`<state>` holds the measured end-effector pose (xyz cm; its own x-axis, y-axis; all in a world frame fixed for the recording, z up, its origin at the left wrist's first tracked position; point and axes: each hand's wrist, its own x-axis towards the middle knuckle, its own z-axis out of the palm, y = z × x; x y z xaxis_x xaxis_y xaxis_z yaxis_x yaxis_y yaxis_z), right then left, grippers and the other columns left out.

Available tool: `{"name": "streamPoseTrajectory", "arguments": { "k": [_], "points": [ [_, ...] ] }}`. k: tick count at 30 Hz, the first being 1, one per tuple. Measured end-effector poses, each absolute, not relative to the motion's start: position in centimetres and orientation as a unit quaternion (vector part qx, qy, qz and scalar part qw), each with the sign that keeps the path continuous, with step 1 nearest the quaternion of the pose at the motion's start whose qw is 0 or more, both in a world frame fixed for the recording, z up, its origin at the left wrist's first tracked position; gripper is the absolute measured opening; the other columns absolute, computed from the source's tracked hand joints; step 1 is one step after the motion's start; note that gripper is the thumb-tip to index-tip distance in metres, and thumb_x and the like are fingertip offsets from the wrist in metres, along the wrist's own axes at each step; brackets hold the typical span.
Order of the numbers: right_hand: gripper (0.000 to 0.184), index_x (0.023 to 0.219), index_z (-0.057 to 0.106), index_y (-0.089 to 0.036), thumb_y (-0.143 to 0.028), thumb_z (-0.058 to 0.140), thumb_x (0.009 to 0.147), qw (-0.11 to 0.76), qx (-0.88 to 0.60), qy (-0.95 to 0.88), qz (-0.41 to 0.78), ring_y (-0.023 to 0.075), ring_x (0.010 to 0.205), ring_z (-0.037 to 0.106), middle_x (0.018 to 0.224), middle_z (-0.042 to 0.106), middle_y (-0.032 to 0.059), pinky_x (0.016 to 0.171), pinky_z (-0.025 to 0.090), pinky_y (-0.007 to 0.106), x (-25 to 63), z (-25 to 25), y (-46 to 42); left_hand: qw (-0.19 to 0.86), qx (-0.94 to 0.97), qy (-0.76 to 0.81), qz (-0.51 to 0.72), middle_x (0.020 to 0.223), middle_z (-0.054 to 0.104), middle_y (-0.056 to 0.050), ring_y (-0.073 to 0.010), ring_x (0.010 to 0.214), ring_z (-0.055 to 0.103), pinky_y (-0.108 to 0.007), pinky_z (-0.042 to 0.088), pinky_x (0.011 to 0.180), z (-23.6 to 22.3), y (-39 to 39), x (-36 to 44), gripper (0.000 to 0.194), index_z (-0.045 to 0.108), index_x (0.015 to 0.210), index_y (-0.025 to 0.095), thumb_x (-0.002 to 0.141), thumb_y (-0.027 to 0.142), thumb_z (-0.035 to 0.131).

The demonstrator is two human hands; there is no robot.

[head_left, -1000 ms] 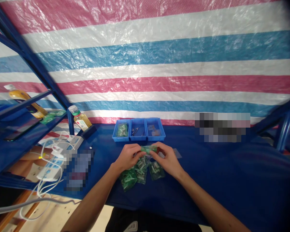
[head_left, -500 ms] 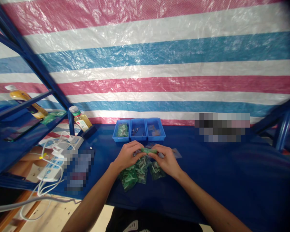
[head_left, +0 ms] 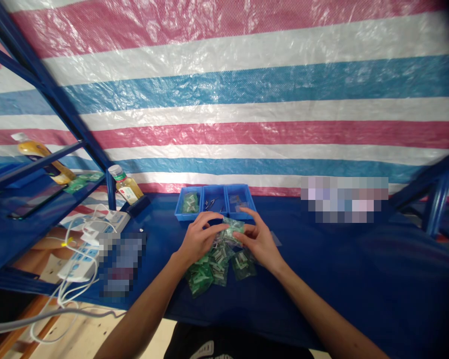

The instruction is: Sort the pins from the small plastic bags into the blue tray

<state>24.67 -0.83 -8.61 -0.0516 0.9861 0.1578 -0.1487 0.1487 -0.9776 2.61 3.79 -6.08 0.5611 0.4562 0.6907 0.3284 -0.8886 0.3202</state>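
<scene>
Between both hands, above the table, is a small clear plastic bag [head_left: 232,227] with a greenish tint. My left hand [head_left: 202,234] has its thumb and fingers at the bag's left edge. On the other side, my right hand [head_left: 260,242] pinches the bag between thumb and fingers. Just below lie several green-tinted plastic bags [head_left: 200,276] with small pale metal-looking parts inside. One such bag [head_left: 243,264] rests a little apart under my right hand. Behind the hands stand three joined blue bins [head_left: 189,217]: a green bag on the left, thin metal pieces [head_left: 210,203] in the middle, clear packets on the right.
At left, a white power strip [head_left: 78,262] trails cables beside a blurred-out flat object [head_left: 121,264]. A drink bottle [head_left: 125,184] stands by the blue frame post [head_left: 97,159]. Another blurred item [head_left: 344,199] is at the back right. A striped tarp [head_left: 247,109] hangs behind the table.
The green-tinted bag, rolled or folded narrow between my fingers before, is now spread flatter. My fingers have loosened and lifted a little, and my right index finger now points upward.
</scene>
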Motion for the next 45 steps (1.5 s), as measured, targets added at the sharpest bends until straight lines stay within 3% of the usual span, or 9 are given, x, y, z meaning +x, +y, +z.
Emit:
{"name": "streamPoseTrajectory", "arguments": {
  "k": [2, 7, 12, 15, 20, 25, 32, 37, 45],
  "points": [
    [0.075, 0.144, 0.046, -0.026, -0.045, 0.081, 0.081, 0.547, -0.393, -0.511, 0.534, 0.014, 0.055, 0.054, 0.066, 0.06, -0.0066, 0.056, 0.048, 0.027, 24.7, -8.3, -0.9, 0.064, 0.883, 0.217, 0.412, 0.129, 0.064, -0.012, -0.0251, 0.121, 0.056, -0.033, 0.057, 0.078, -6.0, 3.8, 2.6, 0.025, 0.074, 0.114, 0.027, 0.099, 0.018, 0.057],
    [0.046, 0.105, 0.068, -0.018, -0.061, 0.064, 0.091, 0.499, -0.397, -0.572, 0.516, 0.012, 0.051, 0.044, 0.059, 0.051, -0.0048, 0.05, 0.037, 0.025, 25.1, -8.2, -0.9, 0.095, 0.886, 0.209, 0.403, 0.105, 0.072, -0.009, -0.0229, 0.105, 0.062, -0.043, 0.053, 0.094, -5.8, 3.8, 2.6, 0.014, 0.072, 0.107, 0.021, 0.098, 0.02, 0.062],
    [0.04, 0.083, 0.067, -0.019, -0.059, 0.075, 0.084, 0.476, -0.407, -0.679, 0.384, 0.0134, 0.06, 0.043, 0.068, 0.047, -0.0035, 0.055, 0.035, 0.027, 25.0, -8.2, -1.2, 0.151, 0.882, 0.244, 0.375, 0.087, 0.068, -0.007, -0.0189, 0.085, 0.061, -0.034, 0.051, 0.08, -5.9, 3.9, 2.5, 0.013, 0.066, 0.097, 0.016, 0.1, 0.026, 0.06],
    [0.04, 0.068, 0.059, -0.02, -0.05, 0.068, 0.093, 0.471, -0.428, -0.704, 0.315, 0.0145, 0.063, 0.046, 0.075, 0.051, -0.0001, 0.058, 0.037, 0.029, 24.7, -7.7, -1.5, 0.161, 0.884, 0.26, 0.354, 0.084, 0.066, -0.006, -0.0168, 0.079, 0.059, -0.03, 0.048, 0.075, -6.1, 4.0, 2.3, 0.017, 0.065, 0.097, 0.015, 0.102, 0.031, 0.059],
    [0.039, 0.07, 0.062, -0.021, -0.05, 0.062, 0.098, 0.493, -0.43, -0.694, 0.301, 0.0175, 0.067, 0.052, 0.078, 0.058, 0.0029, 0.061, 0.041, 0.031, 24.6, -7.6, -1.8, 0.156, 0.89, 0.259, 0.34, 0.077, 0.062, -0.004, -0.0156, 0.074, 0.056, -0.028, 0.044, 0.07, -6.0, 4.0, 2.3, 0.025, 0.064, 0.089, 0.015, 0.101, 0.036, 0.059],
    [0.048, 0.062, 0.051, -0.022, -0.052, 0.061, 0.097, 0.477, -0.456, -0.7, 0.273, 0.0161, 0.061, 0.047, 0.064, 0.049, -0.001, 0.058, 0.036, 0.03, 24.4, -8.3, -1.5, 0.143, 0.904, 0.248, 0.318, 0.07, 0.056, -0.003, -0.0159, 0.072, 0.051, -0.028, 0.04, 0.067, -5.7, 3.9, 2.5, 0.039, 0.056, 0.072, 0.016, 0.105, 0.034, 0.051],
    [0.044, 0.065, 0.053, -0.021, -0.049, 0.061, 0.097, 0.482, -0.465, -0.679, 0.3, 0.0144, 0.061, 0.044, 0.065, 0.048, -0.0024, 0.059, 0.035, 0.028, 24.4, -8.7, -1.3, 0.179, 0.906, 0.248, 0.292, 0.082, 0.063, -0.006, -0.0172, 0.079, 0.056, -0.028, 0.045, 0.071, -5.7, 4.0, 2.5, 0.029, 0.066, 0.092, 0.015, 0.101, 0.041, 0.058],
    [0.032, 0.079, 0.063, -0.02, -0.048, 0.064, 0.095, 0.457, -0.445, -0.696, 0.329, 0.0148, 0.063, 0.048, 0.07, 0.055, -0.0019, 0.058, 0.038, 0.027, 24.4, -9.0, -1.1, 0.185, 0.901, 0.261, 0.294, 0.073, 0.056, -0.002, -0.0144, 0.07, 0.053, -0.026, 0.041, 0.064, -6.0, 4.0, 2.5, 0.035, 0.061, 0.08, 0.015, 0.102, 0.041, 0.056],
    [0.041, 0.066, 0.055, -0.02, -0.046, 0.062, 0.098, 0.471, -0.463, -0.694, 0.285, 0.0151, 0.062, 0.048, 0.066, 0.053, -0.0019, 0.062, 0.036, 0.028, 24.6, -8.8, -1.2, 0.183, 0.907, 0.263, 0.273, 0.08, 0.062, -0.003, -0.0152, 0.074, 0.057, -0.025, 0.044, 0.068, -6.4, 4.0, 2.7, 0.031, 0.068, 0.094, 0.015, 0.097, 0.045, 0.064]
  ]
}}
